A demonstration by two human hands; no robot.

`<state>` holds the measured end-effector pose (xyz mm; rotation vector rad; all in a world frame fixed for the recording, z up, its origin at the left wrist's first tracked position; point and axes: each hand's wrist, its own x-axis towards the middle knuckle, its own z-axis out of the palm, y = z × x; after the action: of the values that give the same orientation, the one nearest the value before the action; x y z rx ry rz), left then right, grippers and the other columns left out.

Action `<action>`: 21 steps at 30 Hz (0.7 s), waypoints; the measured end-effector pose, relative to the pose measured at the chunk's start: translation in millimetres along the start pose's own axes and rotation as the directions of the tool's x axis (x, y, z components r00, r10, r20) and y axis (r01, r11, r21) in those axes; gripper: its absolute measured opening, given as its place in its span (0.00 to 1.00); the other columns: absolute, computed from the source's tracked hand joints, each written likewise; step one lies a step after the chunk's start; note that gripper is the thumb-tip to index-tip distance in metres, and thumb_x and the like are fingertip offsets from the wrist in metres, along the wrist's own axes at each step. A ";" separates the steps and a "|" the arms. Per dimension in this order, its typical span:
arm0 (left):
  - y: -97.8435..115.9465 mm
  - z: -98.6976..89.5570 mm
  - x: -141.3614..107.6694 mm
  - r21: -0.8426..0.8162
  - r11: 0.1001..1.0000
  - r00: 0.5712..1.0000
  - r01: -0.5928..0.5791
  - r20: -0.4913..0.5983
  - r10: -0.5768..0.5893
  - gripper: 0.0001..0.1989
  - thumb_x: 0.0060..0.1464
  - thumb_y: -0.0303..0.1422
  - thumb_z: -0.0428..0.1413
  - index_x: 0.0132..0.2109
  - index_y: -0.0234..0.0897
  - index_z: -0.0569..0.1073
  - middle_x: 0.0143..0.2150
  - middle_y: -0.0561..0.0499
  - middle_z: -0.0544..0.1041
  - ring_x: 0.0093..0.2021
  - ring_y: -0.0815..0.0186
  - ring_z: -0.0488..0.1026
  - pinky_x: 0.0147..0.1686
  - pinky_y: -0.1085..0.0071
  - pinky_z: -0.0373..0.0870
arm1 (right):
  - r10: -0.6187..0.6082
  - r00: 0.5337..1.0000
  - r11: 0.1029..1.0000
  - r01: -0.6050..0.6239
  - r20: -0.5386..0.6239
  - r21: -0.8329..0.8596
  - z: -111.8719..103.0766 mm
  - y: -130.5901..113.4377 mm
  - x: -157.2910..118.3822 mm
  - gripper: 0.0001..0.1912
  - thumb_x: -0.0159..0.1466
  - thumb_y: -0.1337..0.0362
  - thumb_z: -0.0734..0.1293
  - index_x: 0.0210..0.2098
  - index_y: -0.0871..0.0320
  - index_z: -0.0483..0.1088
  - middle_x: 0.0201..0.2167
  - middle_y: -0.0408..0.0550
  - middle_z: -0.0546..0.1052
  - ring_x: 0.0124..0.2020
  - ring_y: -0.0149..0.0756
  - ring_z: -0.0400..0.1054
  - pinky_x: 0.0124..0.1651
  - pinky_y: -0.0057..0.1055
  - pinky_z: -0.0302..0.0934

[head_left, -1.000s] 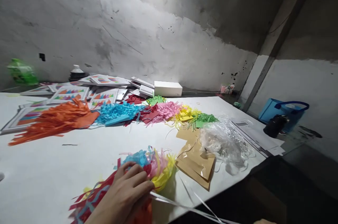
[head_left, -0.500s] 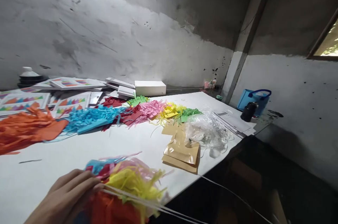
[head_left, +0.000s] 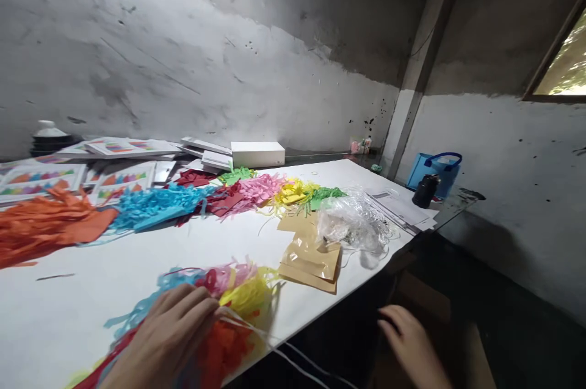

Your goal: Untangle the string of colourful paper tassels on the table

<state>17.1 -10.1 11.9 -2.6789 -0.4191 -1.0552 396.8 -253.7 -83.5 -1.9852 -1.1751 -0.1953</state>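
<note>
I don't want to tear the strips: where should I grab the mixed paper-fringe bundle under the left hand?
Probably grip the bundle at its packed middle by the left hand, from above; the loose strip ends fan outward and look easy to tear.

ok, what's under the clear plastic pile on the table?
The clear plastic pile overlaps the far edge of the brown kraft pouches, on the white table. What lies beneath its middle is hidden by the crumpled film.

Your bundle (head_left: pixel 220 303) near you mixes blue, pink, yellow, red and orange strips. Further back the piles run orange (head_left: pixel 46 224), blue (head_left: pixel 155 206), dark red (head_left: pixel 220 199), pink (head_left: pixel 260 186), yellow (head_left: pixel 293 192), green (head_left: pixel 327 195). Tan pouches (head_left: pixel 311 261), a clear plastic heap (head_left: pixel 352 224), a white box (head_left: pixel 257 154), and a blue bag (head_left: pixel 434 169) far right.
</note>
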 end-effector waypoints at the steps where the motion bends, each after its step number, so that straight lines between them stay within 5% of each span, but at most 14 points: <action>1: 10.1 -0.3 5.9 -0.025 1.000 1.000 0.012 0.013 -0.012 0.11 0.69 0.35 0.51 0.38 0.47 0.76 0.34 0.59 0.80 0.34 0.63 0.76 0.37 0.72 0.71 | -0.085 0.994 0.994 0.080 0.072 0.070 20.7 -28.5 2.7 0.23 0.69 0.39 0.62 0.39 0.45 0.83 0.41 0.47 0.85 0.44 0.44 0.81 0.49 0.36 0.74; 3: 27.8 -1.7 14.2 -0.057 0.998 0.999 0.033 -0.009 -0.034 0.14 0.71 0.36 0.49 0.36 0.46 0.73 0.32 0.57 0.79 0.32 0.63 0.74 0.35 0.70 0.70 | -0.371 0.915 0.890 0.300 0.162 0.344 57.8 -94.9 5.6 0.22 0.68 0.42 0.67 0.49 0.51 0.80 0.46 0.52 0.83 0.50 0.48 0.77 0.54 0.42 0.71; 5: 40.6 -3.3 16.4 -0.075 0.997 0.999 0.029 -0.017 -0.031 0.15 0.73 0.37 0.47 0.36 0.45 0.72 0.31 0.57 0.78 0.31 0.63 0.73 0.35 0.70 0.70 | -0.499 0.849 0.774 0.345 0.174 0.531 80.7 -156.8 7.9 0.27 0.65 0.39 0.69 0.49 0.55 0.77 0.43 0.54 0.82 0.45 0.50 0.76 0.49 0.43 0.69; 6: 44.9 -3.8 14.9 -0.095 0.995 0.999 0.033 -0.014 -0.035 0.16 0.73 0.38 0.47 0.35 0.45 0.72 0.30 0.56 0.77 0.31 0.63 0.72 0.35 0.70 0.69 | -0.499 0.832 0.742 0.265 0.243 0.616 86.1 -180.6 9.6 0.24 0.67 0.40 0.67 0.43 0.56 0.77 0.38 0.53 0.81 0.41 0.47 0.75 0.46 0.41 0.68; 8: 49.5 -3.4 7.0 -0.162 0.985 0.998 0.066 0.008 -0.066 0.17 0.74 0.39 0.46 0.35 0.45 0.71 0.31 0.55 0.77 0.32 0.63 0.72 0.36 0.71 0.70 | -0.492 0.727 0.642 -0.069 0.479 0.764 88.4 -209.6 13.8 0.26 0.71 0.41 0.64 0.30 0.56 0.71 0.27 0.47 0.76 0.29 0.37 0.70 0.34 0.32 0.63; 10: 50.2 -0.7 -4.7 -0.206 0.969 0.990 0.139 0.021 -0.137 0.16 0.74 0.39 0.46 0.37 0.45 0.72 0.38 0.52 0.79 0.41 0.62 0.74 0.42 0.72 0.71 | -0.505 0.570 0.455 -0.462 0.648 0.761 86.1 -217.1 17.9 0.28 0.69 0.38 0.66 0.28 0.56 0.65 0.20 0.39 0.66 0.20 0.28 0.60 0.25 0.26 0.55; 12: 49.6 3.3 -15.9 -0.202 0.957 0.978 0.207 0.041 -0.203 0.13 0.73 0.40 0.47 0.43 0.46 0.75 0.48 0.49 0.81 0.54 0.59 0.73 0.53 0.70 0.71 | -0.514 0.507 0.261 -0.676 0.692 0.689 83.8 -213.3 20.3 0.30 0.64 0.35 0.70 0.29 0.55 0.63 0.17 0.33 0.60 0.15 0.22 0.49 0.19 0.23 0.46; 15: 49.6 7.7 -24.4 -0.227 0.940 0.966 0.256 0.085 -0.243 0.08 0.71 0.37 0.50 0.50 0.48 0.75 0.50 0.51 0.82 0.58 0.58 0.74 0.63 0.64 0.67 | -0.526 0.535 0.191 -0.684 0.662 0.704 77.3 -204.4 21.7 0.30 0.63 0.36 0.71 0.28 0.56 0.65 0.13 0.30 0.55 0.12 0.20 0.42 0.16 0.23 0.37; 18: 50.6 4.6 -23.5 -0.315 0.887 0.940 0.338 0.064 -0.335 0.06 0.66 0.35 0.56 0.49 0.50 0.74 0.42 0.54 0.83 0.43 0.62 0.79 0.50 0.69 0.76 | -0.547 0.556 0.296 -0.571 0.626 0.766 64.0 -197.8 25.6 0.30 0.66 0.37 0.69 0.28 0.59 0.69 0.13 0.32 0.55 0.14 0.21 0.44 0.18 0.24 0.35; 21: 52.1 -5.9 -19.1 -0.394 0.839 0.919 0.375 0.038 -0.392 0.09 0.63 0.33 0.60 0.49 0.52 0.74 0.40 0.57 0.82 0.39 0.65 0.80 0.39 0.78 0.77 | -0.448 0.689 0.473 -0.357 0.569 0.805 54.6 -192.8 31.0 0.29 0.68 0.39 0.67 0.27 0.60 0.72 0.18 0.37 0.59 0.21 0.24 0.50 0.24 0.25 0.40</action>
<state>18.0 -63.9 -2.8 -2.9887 -0.8481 -1.4447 247.6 -147.3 3.2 -0.9808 -1.3774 1.1395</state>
